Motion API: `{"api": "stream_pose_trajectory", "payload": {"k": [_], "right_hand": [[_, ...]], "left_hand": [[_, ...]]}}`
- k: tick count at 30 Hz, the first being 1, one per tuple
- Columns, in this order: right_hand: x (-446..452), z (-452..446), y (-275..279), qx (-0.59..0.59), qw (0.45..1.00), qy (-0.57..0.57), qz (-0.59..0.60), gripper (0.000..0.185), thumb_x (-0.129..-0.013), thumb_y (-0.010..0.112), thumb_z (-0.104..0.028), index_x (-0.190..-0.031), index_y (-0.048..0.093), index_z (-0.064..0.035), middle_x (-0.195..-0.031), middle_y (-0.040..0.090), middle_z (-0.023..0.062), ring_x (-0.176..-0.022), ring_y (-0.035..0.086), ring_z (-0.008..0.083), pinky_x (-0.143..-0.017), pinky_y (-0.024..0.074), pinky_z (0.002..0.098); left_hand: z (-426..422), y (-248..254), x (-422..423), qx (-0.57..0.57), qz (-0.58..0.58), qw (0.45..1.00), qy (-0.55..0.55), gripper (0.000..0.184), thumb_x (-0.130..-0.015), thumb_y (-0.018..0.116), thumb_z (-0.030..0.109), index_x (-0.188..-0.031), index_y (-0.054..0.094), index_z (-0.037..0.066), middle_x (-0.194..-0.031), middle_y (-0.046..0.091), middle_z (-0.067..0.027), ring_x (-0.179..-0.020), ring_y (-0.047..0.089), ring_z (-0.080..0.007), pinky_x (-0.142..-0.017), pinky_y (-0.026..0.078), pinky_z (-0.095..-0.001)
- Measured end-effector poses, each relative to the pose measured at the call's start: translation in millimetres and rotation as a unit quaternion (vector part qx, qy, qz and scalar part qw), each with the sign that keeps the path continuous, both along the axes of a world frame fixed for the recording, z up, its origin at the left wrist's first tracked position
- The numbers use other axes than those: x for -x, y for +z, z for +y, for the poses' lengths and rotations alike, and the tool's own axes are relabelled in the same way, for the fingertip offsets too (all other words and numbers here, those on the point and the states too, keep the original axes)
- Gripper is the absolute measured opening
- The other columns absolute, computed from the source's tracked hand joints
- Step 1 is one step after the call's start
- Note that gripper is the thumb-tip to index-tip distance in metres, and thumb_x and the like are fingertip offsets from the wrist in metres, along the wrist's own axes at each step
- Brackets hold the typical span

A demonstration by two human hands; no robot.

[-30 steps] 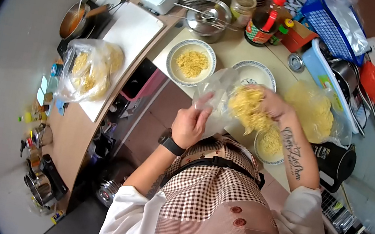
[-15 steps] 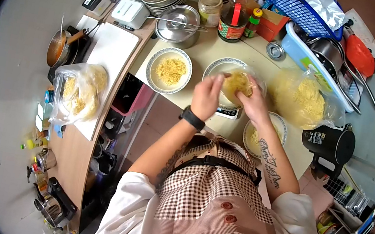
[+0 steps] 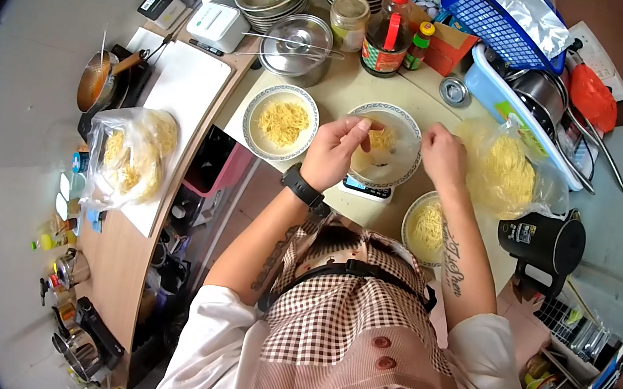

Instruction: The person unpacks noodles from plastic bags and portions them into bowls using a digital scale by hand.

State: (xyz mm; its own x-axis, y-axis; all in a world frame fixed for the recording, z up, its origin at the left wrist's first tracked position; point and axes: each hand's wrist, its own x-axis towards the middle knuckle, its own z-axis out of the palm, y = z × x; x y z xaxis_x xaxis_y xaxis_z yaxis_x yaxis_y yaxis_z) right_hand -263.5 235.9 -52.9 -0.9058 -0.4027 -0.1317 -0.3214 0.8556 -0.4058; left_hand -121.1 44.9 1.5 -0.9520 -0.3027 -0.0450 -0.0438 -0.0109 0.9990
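Yellow noodles (image 3: pixel 381 138), thin and tangled, appear partly veiled by clear film at a middle bowl (image 3: pixel 406 172) on a digital scale (image 3: pixel 367 190).
The left hand (image 3: pixel 338 149), thumb and fingers pinched narrow, hangs over the bowl's left side; the right hand (image 3: pixel 444 161) is curled closed just beside its right rim, and whether either grips film cannot be told. Half a second earlier, both hands met around the bundle; now they are apart. The left bowl (image 3: pixel 248 120) and lower-right bowl (image 3: pixel 407 235) contain noodles, as does a clear bag (image 3: pixel 552 185) at right.
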Motion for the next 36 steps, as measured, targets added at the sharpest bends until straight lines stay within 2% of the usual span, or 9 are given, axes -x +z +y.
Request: {"api": "stream_pose_trajectory", "payload": {"k": [4, 7, 11, 16, 20, 21, 23, 29, 36], "right_hand": [[-9.1, 3.7, 18.9, 0.201, 0.973, 0.111, 0.014, 0.019, -0.089, 0.057, -0.015, -0.104, 0.067, -0.0080, -0.105, 0.070, 0.0156, -0.098, 0.066, 0.0383, -0.083, 0.0537, 0.0462], [-22.4, -3.8, -0.6, 0.038, 0.964, 0.262, 0.013, 0.019, -0.089, 0.054, -0.011, -0.103, 0.067, -0.0079, -0.107, 0.069, 0.0164, -0.099, 0.065, 0.0378, -0.083, 0.0531, 0.0472], [-11.0, -9.1, 26.4, -0.048, 0.981, 0.176, -0.066, 0.022, -0.089, 0.055, -0.009, -0.106, 0.068, -0.0085, -0.104, 0.069, 0.0174, -0.095, 0.066, 0.0383, -0.080, 0.0529, 0.0465], [-19.4, 7.7, 55.2, 0.301, 0.941, 0.138, -0.068, 0.012, -0.089, 0.064, -0.007, -0.100, 0.067, -0.0017, -0.092, 0.067, 0.0124, -0.082, 0.066, 0.0247, -0.073, 0.0515, 0.0341], [-40.7, -5.5, 80.7, 0.424, 0.884, 0.159, -0.115, 0.011, -0.089, 0.067, -0.004, -0.097, 0.067, 0.0029, -0.092, 0.064, 0.0079, -0.080, 0.061, 0.0169, -0.075, 0.0499, 0.0286], [-42.6, -6.8, 86.4, 0.433, 0.878, 0.173, -0.111, 0.011, -0.088, 0.067, -0.004, -0.097, 0.067, 0.0030, -0.094, 0.064, 0.0080, -0.082, 0.062, 0.0172, -0.076, 0.0500, 0.0289], [-48.1, -8.6, 85.6, 0.459, 0.881, 0.113, -0.014, 0.018, -0.087, 0.069, -0.005, -0.104, 0.068, 0.0013, -0.101, 0.066, 0.0092, -0.096, 0.064, 0.0220, -0.084, 0.0500, 0.0303], [-60.0, -0.6, 63.4, 0.440, 0.893, 0.074, -0.064, 0.022, -0.090, 0.064, -0.007, -0.111, 0.066, 0.0009, -0.099, 0.070, 0.0103, -0.094, 0.067, 0.0243, -0.085, 0.0519, 0.0326], [-67.6, -6.7, 58.3, 0.622, 0.760, 0.039, -0.186, 0.020, -0.103, 0.052, -0.014, -0.101, 0.065, 0.0013, -0.081, 0.066, 0.0034, -0.073, 0.060, 0.0104, -0.070, 0.0479, 0.0254]], "left_hand": [[-7.4, 2.5, -3.9, -0.010, 0.008, 1.000, -0.015, 0.036, -0.107, 0.051, 0.029, -0.112, 0.070, -0.001, -0.080, 0.061, 0.0003, -0.081, 0.053, -0.0082, -0.085, 0.041, -0.0265], [-8.2, -0.7, -4.5, -0.003, 0.006, 0.999, -0.032, 0.036, -0.107, 0.051, 0.029, -0.113, 0.070, -0.001, -0.080, 0.061, 0.0004, -0.081, 0.053, -0.0081, -0.085, 0.041, -0.0264], [-10.1, 2.0, -11.0, -0.008, -0.024, 0.999, -0.021, 0.035, -0.106, 0.051, 0.028, -0.113, 0.070, -0.001, -0.080, 0.061, 0.0002, -0.081, 0.052, -0.0082, -0.084, 0.041, -0.0262], [-7.7, 2.2, -8.2, 0.001, -0.001, 1.000, -0.011, 0.031, -0.100, 0.062, 0.027, -0.111, 0.072, 0.000, -0.084, 0.068, -0.0053, -0.074, 0.060, -0.0110, -0.071, 0.050, -0.0272], [14.7, 31.2, 7.8, 0.248, 0.022, 0.964, -0.089, 0.032, -0.084, 0.078, 0.024, -0.103, 0.072, -0.001, -0.082, 0.071, -0.0142, -0.067, 0.068, -0.0217, -0.063, 0.055, -0.0350], [18.4, 25.2, 13.6, 0.329, -0.005, 0.942, -0.060, 0.025, -0.086, 0.077, 0.019, -0.098, 0.071, -0.003, -0.069, 0.068, -0.0087, -0.059, 0.059, -0.0144, -0.059, 0.049, -0.0336], [25.8, 29.2, 24.4, 0.166, 0.011, 0.986, -0.023, 0.021, -0.087, 0.076, 0.015, -0.094, 0.070, -0.004, -0.061, 0.063, -0.0067, -0.055, 0.056, -0.0119, -0.055, 0.048, -0.0330], [20.1, 68.6, 27.3, 0.119, -0.005, 0.989, -0.092, 0.012, -0.089, 0.072, 0.007, -0.097, 0.069, -0.001, -0.078, 0.068, -0.0017, -0.073, 0.059, -0.0066, -0.069, 0.050, -0.0260], [6.1, 68.7, 30.5, -0.066, 0.030, 0.987, -0.144, 0.010, -0.092, 0.066, 0.002, -0.101, 0.064, -0.004, -0.088, 0.070, -0.0042, -0.079, 0.065, -0.0118, -0.073, 0.053, -0.0273]]}}
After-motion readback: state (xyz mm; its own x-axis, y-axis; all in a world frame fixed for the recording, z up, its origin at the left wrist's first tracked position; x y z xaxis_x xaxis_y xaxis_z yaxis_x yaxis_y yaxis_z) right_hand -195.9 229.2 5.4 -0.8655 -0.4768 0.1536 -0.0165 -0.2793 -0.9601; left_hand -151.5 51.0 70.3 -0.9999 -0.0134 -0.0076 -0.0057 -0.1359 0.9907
